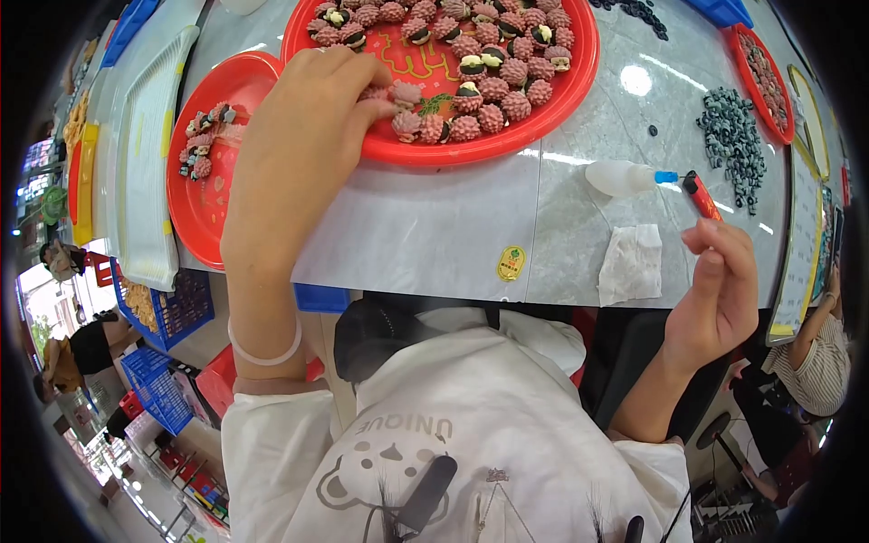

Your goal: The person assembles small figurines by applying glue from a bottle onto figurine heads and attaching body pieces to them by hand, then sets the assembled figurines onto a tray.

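My left hand (328,104) reaches over the near left part of a large red tray (444,156). Its thumb and fingers close around a small pink knobbly piece (373,93), partly covered by the fingers. More such pieces (516,107) crowd the tray, several with dark or cream parts at their edges. My right hand (720,294) is raised near the table's front edge, fingers curled toward the thumb; whatever they pinch is too small to make out. Just beyond its fingertips is a red stick-like thing with a black end (702,196), beside a white squeeze bottle (620,178) with a blue needle tip.
Under my left forearm is a smaller red tray (208,222) with a few pink pieces. A crumpled white tissue (631,264) lies near the front edge. Dark small pieces (735,145) are heaped at the right, near another red tray (762,81). Blue baskets (163,303) stand low left.
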Demonstrator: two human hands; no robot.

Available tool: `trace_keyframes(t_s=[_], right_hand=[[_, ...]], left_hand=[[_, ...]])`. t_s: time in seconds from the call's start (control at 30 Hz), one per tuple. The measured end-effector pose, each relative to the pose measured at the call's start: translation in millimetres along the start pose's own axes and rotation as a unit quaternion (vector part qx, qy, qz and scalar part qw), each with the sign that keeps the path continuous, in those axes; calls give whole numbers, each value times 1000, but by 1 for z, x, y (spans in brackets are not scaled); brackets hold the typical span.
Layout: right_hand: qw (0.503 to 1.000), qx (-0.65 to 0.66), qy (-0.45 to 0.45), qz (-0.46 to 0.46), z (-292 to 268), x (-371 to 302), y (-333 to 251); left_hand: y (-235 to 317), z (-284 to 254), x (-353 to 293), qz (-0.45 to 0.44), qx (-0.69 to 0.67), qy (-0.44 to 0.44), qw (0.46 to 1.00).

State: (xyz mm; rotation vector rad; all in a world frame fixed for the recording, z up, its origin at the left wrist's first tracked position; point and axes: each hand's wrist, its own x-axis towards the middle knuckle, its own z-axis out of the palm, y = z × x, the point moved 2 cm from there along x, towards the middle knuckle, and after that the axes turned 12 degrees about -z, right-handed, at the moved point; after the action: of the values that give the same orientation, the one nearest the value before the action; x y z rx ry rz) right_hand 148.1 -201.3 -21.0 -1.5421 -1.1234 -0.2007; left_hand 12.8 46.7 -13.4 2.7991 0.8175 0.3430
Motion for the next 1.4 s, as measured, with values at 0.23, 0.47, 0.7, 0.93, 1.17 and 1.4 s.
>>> trace_keyframes(t_s=[0.23,0.47,0.7,0.93,1.17,1.4], right_hand=[[997,-42,-60,38,29,11,19],[975,127,-95,154,30,6,16],[951,187,-71,235,-6,5,8],[972,142,-110,149,-13,9,0],[967,156,-107,171,-8,12,-8],[995,-14,-99,-3,-5,10,-27]], left_hand=[[21,10,-17,40,-516,9,856],[55,33,-52,-137,-742,-116,646],[70,48,-65,-164,-781,-150,583],[76,55,-69,-147,-790,-169,570],[81,55,-72,-162,-756,-156,614],[84,55,-72,-182,-754,-166,610]])
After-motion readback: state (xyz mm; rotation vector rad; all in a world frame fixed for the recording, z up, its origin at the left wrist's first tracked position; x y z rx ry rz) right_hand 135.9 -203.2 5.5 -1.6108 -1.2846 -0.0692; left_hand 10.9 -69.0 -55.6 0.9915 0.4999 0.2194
